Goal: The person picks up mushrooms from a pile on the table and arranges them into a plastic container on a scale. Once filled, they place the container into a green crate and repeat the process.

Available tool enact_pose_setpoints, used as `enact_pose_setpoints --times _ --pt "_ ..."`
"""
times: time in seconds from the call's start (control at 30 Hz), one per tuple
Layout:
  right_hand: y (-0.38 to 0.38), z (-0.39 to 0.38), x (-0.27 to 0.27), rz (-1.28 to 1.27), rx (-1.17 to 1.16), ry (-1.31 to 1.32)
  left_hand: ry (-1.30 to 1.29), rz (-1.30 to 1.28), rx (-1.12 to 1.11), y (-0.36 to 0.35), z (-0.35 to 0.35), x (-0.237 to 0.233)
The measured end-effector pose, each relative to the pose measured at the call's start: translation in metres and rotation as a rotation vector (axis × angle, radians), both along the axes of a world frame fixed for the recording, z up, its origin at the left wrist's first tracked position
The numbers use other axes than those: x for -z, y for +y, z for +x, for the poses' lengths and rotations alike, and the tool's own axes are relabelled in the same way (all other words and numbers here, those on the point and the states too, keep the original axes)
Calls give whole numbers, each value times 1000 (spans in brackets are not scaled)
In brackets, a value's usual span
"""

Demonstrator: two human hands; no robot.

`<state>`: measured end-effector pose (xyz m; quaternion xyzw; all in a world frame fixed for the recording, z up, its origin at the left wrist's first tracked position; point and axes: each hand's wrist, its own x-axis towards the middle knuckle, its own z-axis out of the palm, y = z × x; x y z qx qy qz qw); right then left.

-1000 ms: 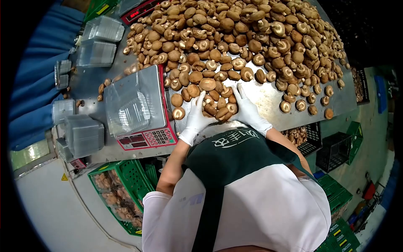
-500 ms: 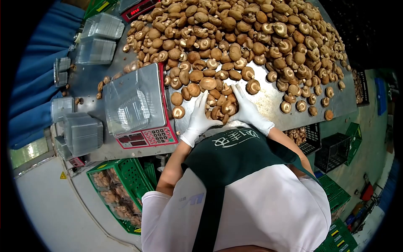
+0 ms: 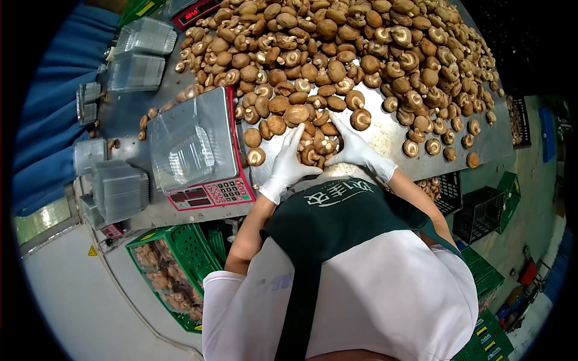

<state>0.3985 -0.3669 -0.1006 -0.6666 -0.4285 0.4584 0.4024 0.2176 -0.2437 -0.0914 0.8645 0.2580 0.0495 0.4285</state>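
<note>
Both of my gloved hands rest near the table's front edge, on either side of a small cluster of brown shiitake mushrooms [image 3: 313, 143]. My left hand [image 3: 288, 166] borders the cluster on the left, its thumb and fingers apart. On the other side, my right hand [image 3: 359, 150] curves along the mushrooms with its fingers stretched out. Neither hand is closed around a single mushroom; exact fingertip contact is partly hidden. Some mushrooms in the cluster show pale stems and undersides. More loose mushrooms [image 3: 295, 113] lie just beyond my fingertips.
A large mushroom heap [image 3: 361, 42] covers the back of the metal table [image 3: 385, 135]. Left of my hands is a red-framed scale [image 3: 208, 195] bearing a clear plastic tray [image 3: 191, 157]. Stacked clear containers [image 3: 123, 191] stand further left. A green crate [image 3: 198, 256] holds packed mushrooms below.
The cluster between my hands has shifted, with more pale stems now facing up. My right hand has moved slightly outward and my left hand slightly up. The tray on the scale stays put.
</note>
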Motion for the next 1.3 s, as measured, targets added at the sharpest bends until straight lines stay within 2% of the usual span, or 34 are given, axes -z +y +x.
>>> enact_pose_setpoints --times 0.03,0.07,0.13,0.2,0.27,0.33,0.53,0.6,0.7,0.77,0.8,0.97,1.0,1.07,1.17,1.27,1.3 --pt "-5 -4 -3 21 -4 28 7 -15 40 -2 0 0" --pt "-8 -7 6 10 -6 -63 12 -28 78 -5 1 2" --pt "-8 -10 4 -4 70 -1 10 -43 55 -14 2 4" --pt "2 -9 -5 -31 84 -15 -56 -82 -117 -19 5 4" --pt "9 -7 -6 -60 105 -21 -58 -88 -118 -13 7 10" --pt "18 0 -2 -82 62 -21 -49 -191 -90 -5 10 13" --pt "26 20 -7 -107 -57 -124 -121 -222 -84 0 14 16" --pt "25 23 0 -69 -43 -92 -121 -242 -88 -2 14 15" --pt "17 13 -15 -99 4 -12 -123 -242 -58 -1 10 19" --pt "11 4 -20 -153 41 25 -65 -230 -18 -1 9 6" --pt "9 1 -26 -107 55 62 -68 -230 -25 -1 10 5" --pt "17 -2 -32 -106 166 -79 -40 -273 -63 1 13 15" --pt "24 4 -32 -228 116 -56 -55 -322 -80 1 13 16" --pt "33 11 -18 -175 42 -203 -82 -272 -56 2 14 16" --pt "40 19 -9 -198 -18 -227 -139 -413 -72 4 16 15" --pt "29 15 -12 -243 54 -143 -138 -358 -29 3 12 7" --pt "20 10 -5 -169 71 -155 -115 -222 -4 1 11 1"
